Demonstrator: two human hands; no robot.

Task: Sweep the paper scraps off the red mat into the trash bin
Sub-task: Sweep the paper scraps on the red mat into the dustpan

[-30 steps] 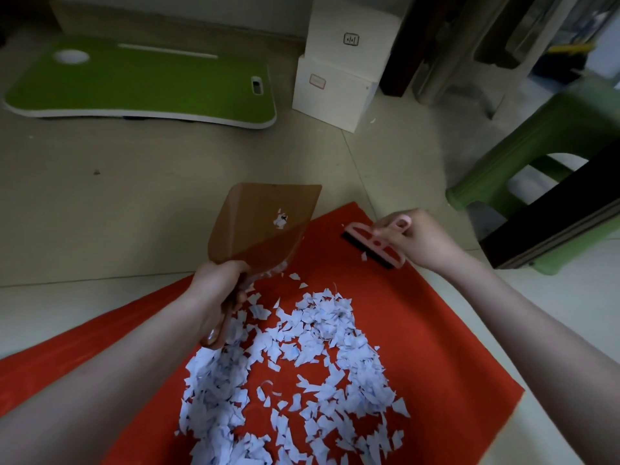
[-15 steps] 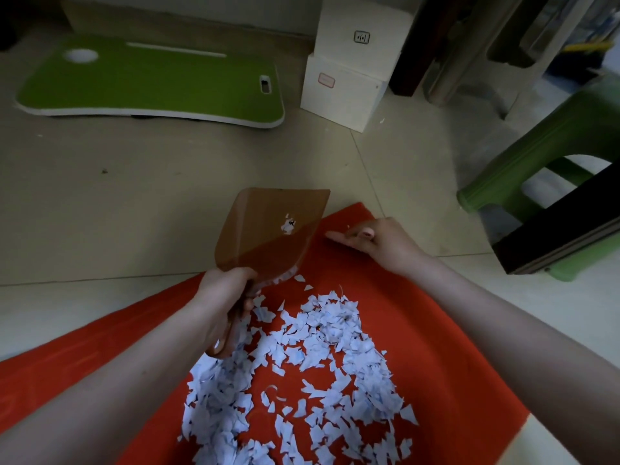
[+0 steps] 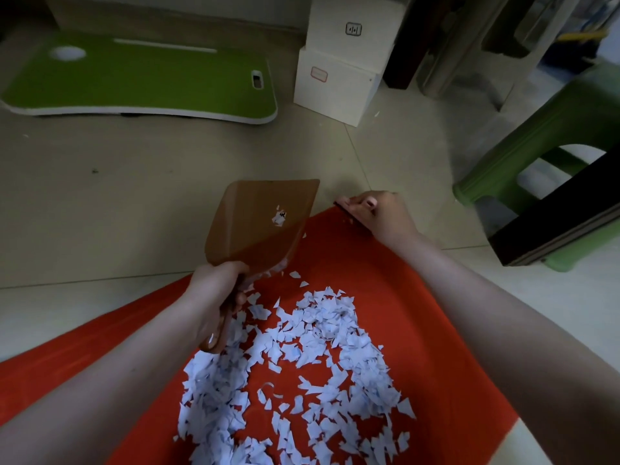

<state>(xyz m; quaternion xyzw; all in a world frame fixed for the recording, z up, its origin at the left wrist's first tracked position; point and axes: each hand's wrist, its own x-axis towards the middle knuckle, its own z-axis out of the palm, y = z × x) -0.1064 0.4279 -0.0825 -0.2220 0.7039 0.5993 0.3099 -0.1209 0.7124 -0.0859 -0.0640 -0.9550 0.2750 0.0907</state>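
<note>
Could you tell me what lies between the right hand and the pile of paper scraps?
In the head view, only bare red mat separates the right hand from the paper scraps.

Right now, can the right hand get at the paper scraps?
Probably yes. The right hand, gripping a brush, is at the red mat's far corner, with only bare mat between it and the paper scraps; the dustpan is raised to its left.

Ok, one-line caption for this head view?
Left hand holds a brown dustpan above paper scraps heaped on the red mat; right hand at its far corner.
</note>
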